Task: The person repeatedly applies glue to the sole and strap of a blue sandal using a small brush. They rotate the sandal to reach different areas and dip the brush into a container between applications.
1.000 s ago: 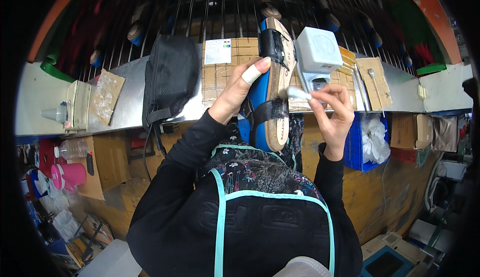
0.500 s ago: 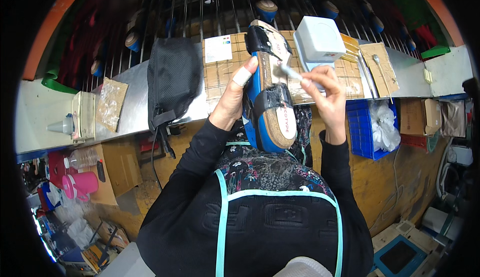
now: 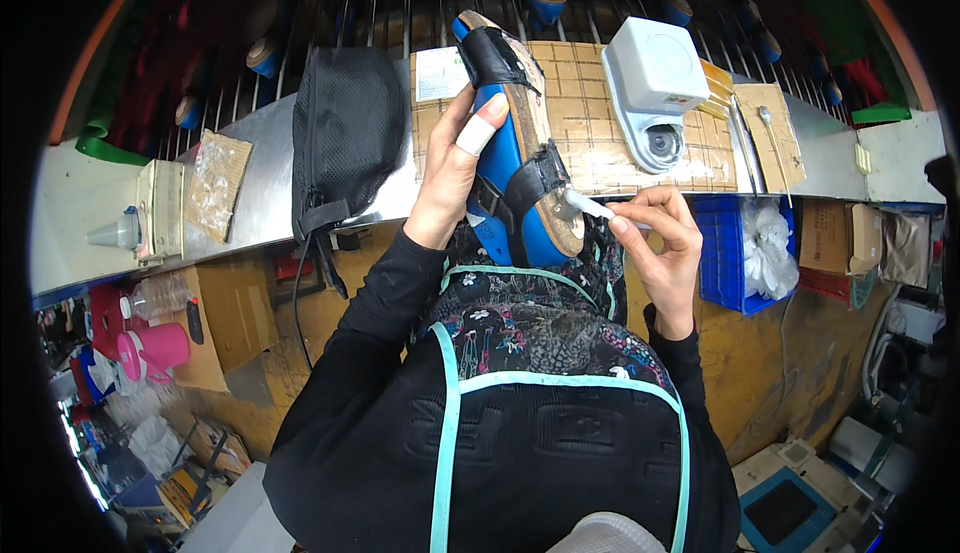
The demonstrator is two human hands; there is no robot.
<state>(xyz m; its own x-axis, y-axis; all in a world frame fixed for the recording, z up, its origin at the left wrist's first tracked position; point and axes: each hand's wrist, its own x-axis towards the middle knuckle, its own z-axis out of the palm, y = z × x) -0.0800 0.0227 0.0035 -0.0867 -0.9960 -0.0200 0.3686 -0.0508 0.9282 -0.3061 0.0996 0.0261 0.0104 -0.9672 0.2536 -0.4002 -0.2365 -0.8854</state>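
My left hand (image 3: 447, 173), its thumb wrapped in white tape, is closed around a sandal (image 3: 513, 143) with black straps and a cork-edged sole. A blue shoe form fills the sandal, which is tilted on its side above my lap. Between the thumb and fingers of my right hand (image 3: 662, 258) is pinched a small white-handled brush (image 3: 590, 203). Its grey tip meets the sole near the rounded end of the sandal, just below the lower strap. My left palm and part of the sandal's far side are hidden.
Beyond the sandal, a white device (image 3: 655, 68) with a round dark opening stands on a taped cardboard sheet (image 3: 575, 63). A black mesh pouch (image 3: 350, 133) lies to the left. At right are a cotton-tipped stick (image 3: 772, 138) and a blue crate (image 3: 720, 243). Metal rollers carry more shoes behind.
The sandal has turned onto its side and shifted left and upward. The brush has moved down from the middle of the sole to near its rounded end.
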